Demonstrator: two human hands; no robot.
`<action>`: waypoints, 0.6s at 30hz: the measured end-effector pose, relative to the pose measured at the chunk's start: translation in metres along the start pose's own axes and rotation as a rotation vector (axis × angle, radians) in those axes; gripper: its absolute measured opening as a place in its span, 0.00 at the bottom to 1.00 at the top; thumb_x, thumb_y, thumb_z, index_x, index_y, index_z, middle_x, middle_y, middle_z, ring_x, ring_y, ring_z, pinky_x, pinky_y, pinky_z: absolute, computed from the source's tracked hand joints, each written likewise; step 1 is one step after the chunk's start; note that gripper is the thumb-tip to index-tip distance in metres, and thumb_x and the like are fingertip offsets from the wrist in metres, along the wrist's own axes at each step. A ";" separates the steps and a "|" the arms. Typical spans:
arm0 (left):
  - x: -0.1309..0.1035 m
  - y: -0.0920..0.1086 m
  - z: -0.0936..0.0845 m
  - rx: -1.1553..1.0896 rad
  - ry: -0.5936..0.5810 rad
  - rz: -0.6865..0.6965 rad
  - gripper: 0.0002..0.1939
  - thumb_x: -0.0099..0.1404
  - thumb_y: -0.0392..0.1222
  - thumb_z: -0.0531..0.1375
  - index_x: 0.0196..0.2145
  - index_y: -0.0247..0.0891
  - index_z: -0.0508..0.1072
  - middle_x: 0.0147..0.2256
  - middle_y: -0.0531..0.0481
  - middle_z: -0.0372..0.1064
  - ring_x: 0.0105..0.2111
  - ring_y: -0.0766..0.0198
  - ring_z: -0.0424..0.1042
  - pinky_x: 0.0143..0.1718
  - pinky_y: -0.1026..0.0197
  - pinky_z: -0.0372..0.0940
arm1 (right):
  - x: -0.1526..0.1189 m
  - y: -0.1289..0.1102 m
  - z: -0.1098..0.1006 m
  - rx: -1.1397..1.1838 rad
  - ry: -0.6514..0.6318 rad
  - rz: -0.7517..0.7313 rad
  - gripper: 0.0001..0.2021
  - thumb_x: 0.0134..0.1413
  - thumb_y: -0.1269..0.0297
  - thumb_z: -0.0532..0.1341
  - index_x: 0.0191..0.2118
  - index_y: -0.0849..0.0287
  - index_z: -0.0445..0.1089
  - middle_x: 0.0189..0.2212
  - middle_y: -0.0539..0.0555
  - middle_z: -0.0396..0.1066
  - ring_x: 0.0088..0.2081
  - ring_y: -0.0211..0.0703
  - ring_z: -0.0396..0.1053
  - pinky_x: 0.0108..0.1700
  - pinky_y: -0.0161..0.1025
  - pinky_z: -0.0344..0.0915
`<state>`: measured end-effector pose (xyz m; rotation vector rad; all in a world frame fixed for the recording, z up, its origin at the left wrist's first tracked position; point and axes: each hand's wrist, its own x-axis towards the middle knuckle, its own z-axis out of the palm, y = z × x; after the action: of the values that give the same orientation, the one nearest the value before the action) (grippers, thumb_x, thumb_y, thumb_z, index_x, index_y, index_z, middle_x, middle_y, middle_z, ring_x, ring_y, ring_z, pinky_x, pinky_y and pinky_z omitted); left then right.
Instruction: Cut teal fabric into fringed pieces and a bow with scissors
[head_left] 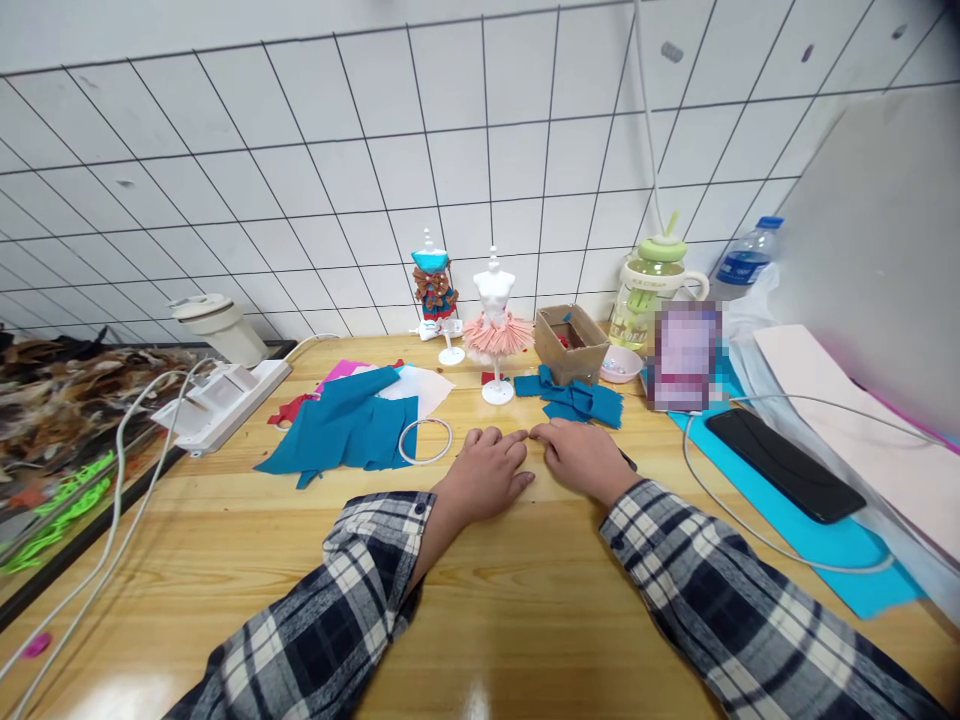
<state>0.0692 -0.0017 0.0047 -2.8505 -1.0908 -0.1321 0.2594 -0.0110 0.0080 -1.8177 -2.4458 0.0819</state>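
Observation:
My left hand [491,472] rests on the wooden table, palm down, its thumb and fingers apart and nothing in them. Its index fingertip meets or nearly meets that of my right hand [583,458], whose other fingers are curled under. A small dark object pokes out beside the right palm, mostly hidden; its kind cannot be made out. Left of my left hand, a thin pale ring [425,461] partly overlaps a teal fabric piece [337,430]. Teal fabric strips [574,395] lie beyond my right hand. A white mini dress form [495,295] wearing a pink ruffled skirt [498,336] stands ahead.
Behind are a second dressed mini form [433,285], a cardboard box [577,350] and a green-lidded bottle [649,285]. At right, a black phone [784,463] lies on blue sheets near a white cable. A power strip [225,405] and fabric scraps [82,420] are left.

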 end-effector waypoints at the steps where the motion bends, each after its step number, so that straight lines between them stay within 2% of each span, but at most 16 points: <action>1: 0.000 0.000 0.000 -0.007 -0.002 -0.005 0.17 0.68 0.53 0.51 0.46 0.40 0.68 0.61 0.49 0.61 0.47 0.51 0.62 0.45 0.47 0.55 | 0.000 0.000 0.000 -0.005 0.003 -0.004 0.18 0.61 0.69 0.49 0.52 0.52 0.68 0.42 0.55 0.73 0.39 0.45 0.71 0.36 0.37 0.58; 5: 0.000 -0.002 0.000 -0.039 -0.007 -0.024 0.16 0.68 0.54 0.50 0.44 0.41 0.68 0.61 0.50 0.61 0.47 0.50 0.62 0.45 0.46 0.55 | -0.001 0.001 -0.001 0.021 0.038 0.010 0.15 0.62 0.67 0.49 0.49 0.52 0.68 0.41 0.54 0.74 0.38 0.44 0.71 0.34 0.36 0.57; 9: 0.000 -0.002 0.000 -0.062 -0.014 -0.027 0.16 0.68 0.54 0.50 0.43 0.41 0.67 0.60 0.51 0.61 0.47 0.50 0.62 0.45 0.46 0.55 | -0.001 0.003 0.000 0.053 0.084 0.072 0.15 0.62 0.65 0.50 0.52 0.54 0.64 0.42 0.54 0.74 0.37 0.43 0.71 0.34 0.36 0.57; 18: 0.000 -0.002 -0.001 -0.087 -0.026 -0.027 0.16 0.68 0.54 0.50 0.42 0.41 0.67 0.61 0.49 0.60 0.48 0.49 0.62 0.46 0.46 0.55 | -0.002 0.005 0.000 0.029 0.059 0.032 0.17 0.63 0.65 0.48 0.53 0.48 0.66 0.42 0.52 0.73 0.38 0.44 0.71 0.34 0.36 0.57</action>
<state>0.0679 -0.0004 0.0055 -2.9227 -1.1569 -0.1476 0.2643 -0.0112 0.0069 -1.8202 -2.3638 0.0648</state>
